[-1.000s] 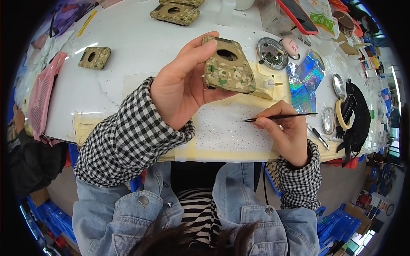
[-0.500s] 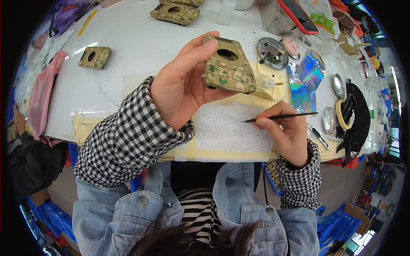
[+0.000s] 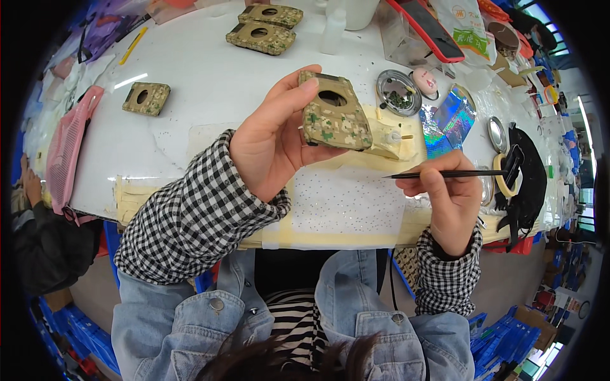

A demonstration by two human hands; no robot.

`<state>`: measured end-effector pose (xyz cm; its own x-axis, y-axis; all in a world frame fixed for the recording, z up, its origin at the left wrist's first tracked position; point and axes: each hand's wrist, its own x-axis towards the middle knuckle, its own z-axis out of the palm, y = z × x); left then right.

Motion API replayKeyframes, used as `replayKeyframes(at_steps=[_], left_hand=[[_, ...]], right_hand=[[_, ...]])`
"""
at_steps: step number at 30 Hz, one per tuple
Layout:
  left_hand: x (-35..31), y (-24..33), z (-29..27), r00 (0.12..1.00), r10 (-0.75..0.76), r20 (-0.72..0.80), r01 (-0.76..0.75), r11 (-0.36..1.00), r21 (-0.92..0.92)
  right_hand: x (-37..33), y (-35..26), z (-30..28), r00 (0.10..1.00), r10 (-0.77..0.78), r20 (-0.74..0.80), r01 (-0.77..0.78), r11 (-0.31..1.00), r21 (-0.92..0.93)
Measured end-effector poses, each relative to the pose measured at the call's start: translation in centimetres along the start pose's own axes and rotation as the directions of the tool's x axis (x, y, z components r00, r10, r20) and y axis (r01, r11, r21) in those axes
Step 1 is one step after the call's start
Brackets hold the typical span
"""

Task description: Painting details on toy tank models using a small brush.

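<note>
My left hand (image 3: 270, 143) grips a camouflage-painted model tank hull (image 3: 337, 124) by its edges, tilted above the table. Thumb on top and fingers beneath, it leaves the round opening in the hull's upper face uncovered. In my right hand (image 3: 452, 203) are slim black tweezers (image 3: 467, 173), pinched between thumb and fingers and lying nearly level. Their fine tip points left, below and right of the hull and apart from it. Whether the tip holds anything is too small to tell. Beneath both hands lies a white sheet (image 3: 346, 213) dotted with many tiny specks.
Behind my hands stand a round dish (image 3: 399, 94) of small dark green parts and a taped yellowish block (image 3: 394, 140). More camouflage hulls (image 3: 146, 99) lie left and far. Shiny foil bags (image 3: 448, 120), a red-cased phone (image 3: 429, 28) and a tape roll (image 3: 508, 176) sit right.
My right hand has drawn the tweezers rightward, away from above the speckled sheet's middle. The hull stays in my left hand with a slight shift, and the whole view has moved a little.
</note>
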<state>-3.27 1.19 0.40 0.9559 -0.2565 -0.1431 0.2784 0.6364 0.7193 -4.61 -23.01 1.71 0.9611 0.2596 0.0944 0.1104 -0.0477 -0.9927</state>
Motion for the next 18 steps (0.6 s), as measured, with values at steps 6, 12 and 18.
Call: replayKeyframes(at_steps=[6,12,18], left_hand=[[-0.3,0.5,0.6,0.999,-0.038,-0.026,0.039,0.999,0.026],[-0.8,1.0,1.4,0.997,-0.074,-0.032,0.075,0.997,0.027],[-0.8,0.7,1.2,0.997,-0.078,0.008,0.078,0.997,0.018]], right_hand=[[1.5,-4.0,1.6,0.984,-0.177,-0.021,0.178,0.983,0.042],[3.1,-4.0,3.8,0.97,-0.242,0.025,0.24,0.969,0.059],[3.9,-3.0,5.0,0.945,-0.326,0.001,0.326,0.943,0.063]])
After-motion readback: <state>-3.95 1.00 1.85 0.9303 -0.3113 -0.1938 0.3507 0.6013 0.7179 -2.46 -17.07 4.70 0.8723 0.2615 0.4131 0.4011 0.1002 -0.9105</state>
